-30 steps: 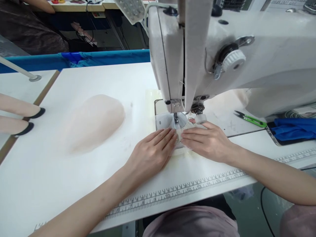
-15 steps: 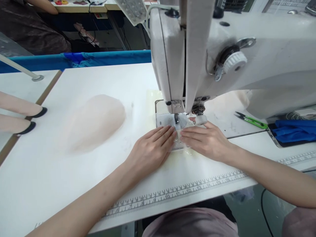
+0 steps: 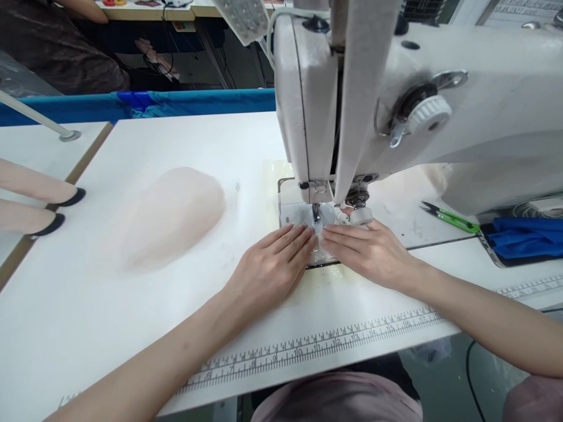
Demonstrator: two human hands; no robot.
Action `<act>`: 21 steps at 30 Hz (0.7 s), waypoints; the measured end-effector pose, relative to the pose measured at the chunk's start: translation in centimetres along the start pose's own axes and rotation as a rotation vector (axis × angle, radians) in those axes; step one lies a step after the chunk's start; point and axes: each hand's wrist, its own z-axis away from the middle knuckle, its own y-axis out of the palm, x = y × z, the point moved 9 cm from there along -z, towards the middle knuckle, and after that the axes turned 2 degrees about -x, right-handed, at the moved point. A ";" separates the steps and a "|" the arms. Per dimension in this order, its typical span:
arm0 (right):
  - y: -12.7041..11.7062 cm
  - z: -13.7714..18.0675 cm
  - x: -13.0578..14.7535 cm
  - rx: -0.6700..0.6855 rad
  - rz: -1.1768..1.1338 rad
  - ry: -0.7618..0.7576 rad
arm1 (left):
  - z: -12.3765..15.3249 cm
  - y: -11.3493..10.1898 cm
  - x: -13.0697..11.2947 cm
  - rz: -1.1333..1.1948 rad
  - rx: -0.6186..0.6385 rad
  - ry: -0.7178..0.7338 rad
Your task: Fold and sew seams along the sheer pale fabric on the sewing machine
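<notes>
Both my hands lie flat on the bed of a white sewing machine (image 3: 492,99), just in front of its presser foot (image 3: 316,212). My left hand (image 3: 270,264) is palm down with straight fingers held side by side, their tips left of the needle area. My right hand (image 3: 373,252) mirrors it from the right, fingers stretched toward the left fingertips with a narrow gap between. Under the fingertips and in that gap is a thin, clear, shiny piece (image 3: 319,255), perhaps plastic film. Its outline is hard to make out, and the hands cover part of it.
Green-handled thread snips (image 3: 453,220) lie to the right, beside a blue cloth (image 3: 523,234) on a dark tray. A printed ruler (image 3: 308,346) runs along the table's front edge. Two beige tubes (image 3: 35,183) with black ends reach in from the left. Another person's arm (image 3: 88,9) shows behind.
The clear piece has slid away from me toward the needle, and a dark plate edge now shows below the fingertips. My hands have hardly moved; the view has shifted slightly.
</notes>
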 end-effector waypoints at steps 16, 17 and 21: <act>0.7 0.1 -0.6 -0.011 0.000 0.078 | -0.3 -0.2 0.1 -0.050 -0.028 -0.036; 0.7 0.0 -0.7 -0.015 0.001 0.084 | -0.3 -0.1 0.3 -0.043 -0.024 -0.049; 0.6 -0.2 -0.8 -0.013 0.035 0.082 | -0.4 0.0 0.4 -0.022 -0.033 -0.086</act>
